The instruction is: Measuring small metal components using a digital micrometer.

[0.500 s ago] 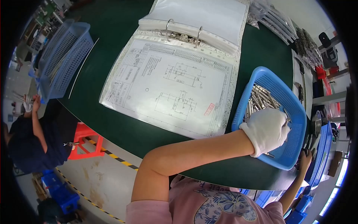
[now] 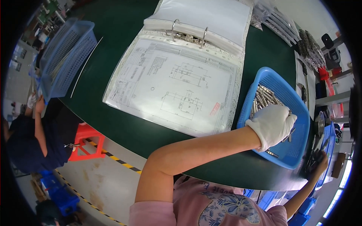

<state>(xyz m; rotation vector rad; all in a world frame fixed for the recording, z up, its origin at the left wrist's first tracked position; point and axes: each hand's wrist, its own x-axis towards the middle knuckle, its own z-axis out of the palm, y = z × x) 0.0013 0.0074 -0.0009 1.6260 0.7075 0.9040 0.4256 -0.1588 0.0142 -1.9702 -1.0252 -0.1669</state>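
My left hand [image 2: 272,126], in a white glove, reaches into a blue perforated basket [image 2: 277,77] at the right. Its fingers are curled down over slim metal pins [image 2: 264,98] heaped inside. Some pin ends show under the fingertips; the glove hides the rest of the grip. At the far right edge of the table my bare right hand [image 2: 321,162] has its fingers bent beside a dark object [image 2: 312,161], small and blurred, which I cannot name. A ring binder [image 2: 171,83] lies left of the basket, opened at a technical drawing.
Another blue basket [image 2: 90,39] holding long thin rods stands at the far left, a white rod [image 2: 86,67] beside it. A co-worker [image 2: 32,143] is near it, by a red stool [image 2: 87,141]. Bagged metal parts [image 2: 281,24] lie back right; a further blue basket [image 2: 327,150] stands far right.
My right hand has moved outward to the right, along with the dark object. My left hand has shifted slightly within the basket, showing more pins below its fingers. The view has turned a little.
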